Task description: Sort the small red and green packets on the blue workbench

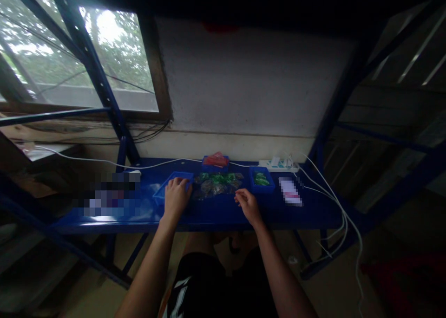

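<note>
"So, which way to the clear plastic (212, 188) from the left hand (177, 190) and the right hand (246, 202)?"

"Straight between, on the table (212, 214), and slightly farther forward than the right. Looks loosely spread, stretched lengthwise from left to right, with green pieces (223, 178) along the far side."

"And nearer to which?"

"Hard to call. Lies just beside both: by the left fingers at one end, by the right fingertips at the near right corner."

"Any contact between the hands?"

"None, well apart. On the left, bent down over a blue tray (160, 195); cannot tell whether gripping anything. On the right, curled in, with thumb and fingers close; cannot tell whether pinching something small."

"And past the right hand?"

"Just forward and rightward, a second blue tray (264, 189) with green packets (260, 179) inside."
</note>
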The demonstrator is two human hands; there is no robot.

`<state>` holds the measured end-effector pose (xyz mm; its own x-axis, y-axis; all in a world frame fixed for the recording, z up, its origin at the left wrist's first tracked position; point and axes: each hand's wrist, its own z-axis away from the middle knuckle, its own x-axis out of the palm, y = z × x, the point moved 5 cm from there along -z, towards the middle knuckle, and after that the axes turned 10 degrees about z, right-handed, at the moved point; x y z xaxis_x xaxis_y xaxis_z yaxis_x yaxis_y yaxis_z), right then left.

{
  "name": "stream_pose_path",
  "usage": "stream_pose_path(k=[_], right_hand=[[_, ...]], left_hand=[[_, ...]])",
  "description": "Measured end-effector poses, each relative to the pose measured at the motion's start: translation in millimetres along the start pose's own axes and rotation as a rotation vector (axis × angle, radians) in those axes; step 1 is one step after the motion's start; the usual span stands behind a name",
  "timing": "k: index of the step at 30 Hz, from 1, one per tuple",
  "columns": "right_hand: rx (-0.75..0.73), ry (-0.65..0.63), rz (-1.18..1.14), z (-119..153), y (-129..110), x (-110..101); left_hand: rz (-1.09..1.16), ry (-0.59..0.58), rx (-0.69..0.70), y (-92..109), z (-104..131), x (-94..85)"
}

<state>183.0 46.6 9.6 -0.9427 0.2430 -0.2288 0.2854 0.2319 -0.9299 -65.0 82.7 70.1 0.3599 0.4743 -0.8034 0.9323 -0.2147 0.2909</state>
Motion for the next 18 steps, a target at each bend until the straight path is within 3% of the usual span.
stream_pose_path(k=[3, 7, 14, 18], right_hand=[[-0.002, 0.001, 0.017, 0.2, -1.1, -0.3], [-0.014, 0.002, 0.033, 0.4, -2.2, -0.4], [-0.044, 0.016, 0.036, 0.0, -2.5, 0.0], [-0.06, 0.014, 0.051, 0.1, -2.5, -0.2]], left_hand=[[0.0, -0.166, 0.169, 31.5, 6.9, 23.4], [-0.013, -0.345, 0.152, 45.3, 8.4, 48.1], [0.066, -0.309, 0.128, 42.2, 5.3, 55.5], [0.218, -0.201, 0.076, 41.8, 3.7, 48.3]])
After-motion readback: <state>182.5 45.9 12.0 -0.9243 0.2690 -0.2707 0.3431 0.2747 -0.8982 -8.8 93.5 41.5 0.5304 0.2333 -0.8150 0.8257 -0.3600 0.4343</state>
